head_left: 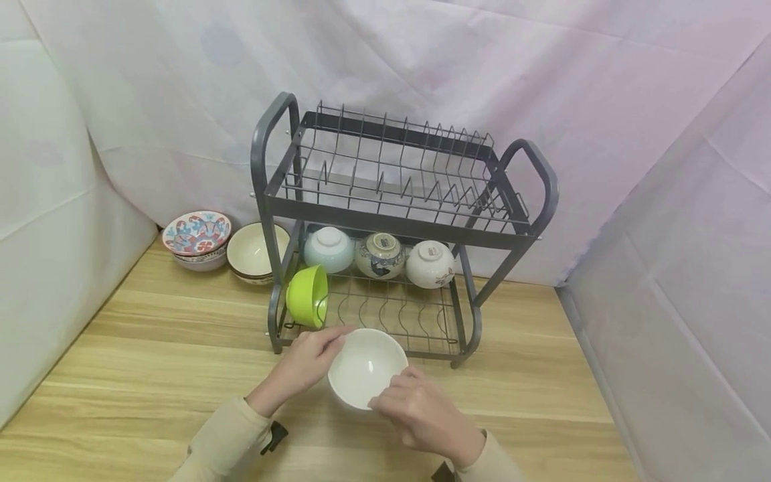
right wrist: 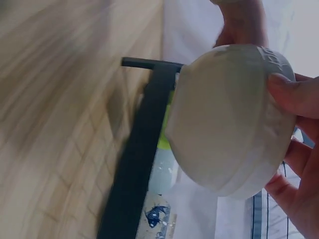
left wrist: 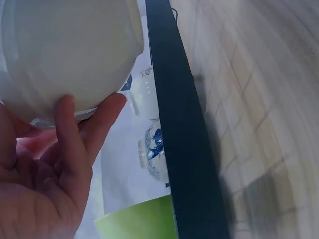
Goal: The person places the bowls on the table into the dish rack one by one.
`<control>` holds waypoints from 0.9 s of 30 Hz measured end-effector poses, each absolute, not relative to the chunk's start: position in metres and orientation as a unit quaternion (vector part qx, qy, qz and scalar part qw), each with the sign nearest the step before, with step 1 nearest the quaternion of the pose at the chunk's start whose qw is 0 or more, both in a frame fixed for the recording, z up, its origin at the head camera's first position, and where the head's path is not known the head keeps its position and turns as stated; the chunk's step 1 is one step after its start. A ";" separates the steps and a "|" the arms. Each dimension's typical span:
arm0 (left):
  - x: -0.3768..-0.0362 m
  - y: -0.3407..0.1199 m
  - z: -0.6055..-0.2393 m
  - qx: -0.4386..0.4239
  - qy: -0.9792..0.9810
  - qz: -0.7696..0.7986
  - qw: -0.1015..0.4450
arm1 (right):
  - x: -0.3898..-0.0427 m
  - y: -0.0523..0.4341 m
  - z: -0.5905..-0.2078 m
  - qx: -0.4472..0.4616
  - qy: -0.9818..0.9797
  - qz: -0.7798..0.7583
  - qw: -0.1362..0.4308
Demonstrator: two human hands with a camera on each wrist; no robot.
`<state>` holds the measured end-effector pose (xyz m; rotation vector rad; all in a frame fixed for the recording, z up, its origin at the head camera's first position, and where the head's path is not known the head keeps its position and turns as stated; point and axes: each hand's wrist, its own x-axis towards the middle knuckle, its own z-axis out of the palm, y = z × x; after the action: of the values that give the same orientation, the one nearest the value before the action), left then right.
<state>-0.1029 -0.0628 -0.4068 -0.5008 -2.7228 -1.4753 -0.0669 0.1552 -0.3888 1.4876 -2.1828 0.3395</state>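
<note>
My left hand (head_left: 307, 365): fingers curled onto the left rim and underside of the white bowl (head_left: 367, 367); in the left wrist view my fingertips (left wrist: 67, 107) press its outer wall.
My right hand (head_left: 421, 412): grips the same bowl at its near right rim, fingers wrapped under it, thumb on the edge; the right wrist view shows my fingers (right wrist: 294, 94) cupping the base.
White bowl: held between both hands, tipped so its open side faces up toward me, just in front of the lower tier of the dish rack (head_left: 545, 194), above the counter (head_left: 150, 335).
Green bowl (head_left: 307, 294): stands on edge at the left front of the lower tier, just beyond my left hand.
Back of the lower tier: three bowls upside down in a row, a pale blue bowl (head_left: 328, 249), a patterned bowl (head_left: 379, 256), a white bowl with a red mark (head_left: 430, 264).
Upper tier: bare wire slots.
Left of the rack: a cream bowl (head_left: 253, 253) and, beside it, a stack topped by a red and blue floral bowl (head_left: 197, 233), both on the counter near the curtain (head_left: 150, 80).
</note>
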 end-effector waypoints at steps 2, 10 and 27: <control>-0.103 -0.066 -0.403 -0.151 -0.869 -0.470 0.013 | -0.070 0.157 -0.388 0.533 -0.797 0.156 0.237; -0.117 -0.104 -0.395 -0.094 -0.846 -0.475 0.226 | -0.087 0.160 -0.394 0.441 -0.801 0.328 0.238; -0.139 -0.132 -0.415 -0.019 -0.901 -0.362 0.238 | -0.120 0.108 -0.406 0.064 -0.714 0.692 0.086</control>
<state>-0.1393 -0.1316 -0.4153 -0.0518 -2.4674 -0.9929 -0.1198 0.1084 -0.4060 0.1892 -2.1279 2.0615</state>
